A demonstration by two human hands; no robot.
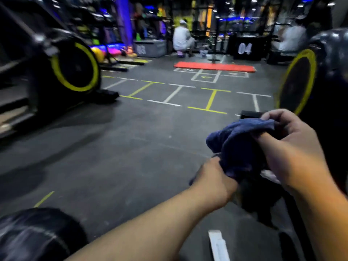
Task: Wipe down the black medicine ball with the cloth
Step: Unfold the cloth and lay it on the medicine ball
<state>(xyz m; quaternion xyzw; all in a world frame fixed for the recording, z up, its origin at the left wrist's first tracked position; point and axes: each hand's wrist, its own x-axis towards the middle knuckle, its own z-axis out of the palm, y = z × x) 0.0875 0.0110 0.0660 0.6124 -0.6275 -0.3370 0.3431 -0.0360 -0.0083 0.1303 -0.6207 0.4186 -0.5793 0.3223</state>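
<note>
A dark blue cloth [239,144] is bunched between both hands at the right of the view, above the floor. My left hand [212,183] grips its lower end. My right hand [286,147] pinches its upper edge with the fingers curled. A black rounded object, probably the black medicine ball [35,236], lies at the bottom left corner, blurred and apart from both hands. A dark blurred mass [258,200] sits under the cloth; I cannot tell what it is.
A machine with a yellow-rimmed wheel [75,66] stands at left, another [301,80] at right. Grey floor with white and yellow lines [211,99] spreads ahead. A red mat [214,66], numbered boxes [148,48] and crouching persons [181,39] are far back.
</note>
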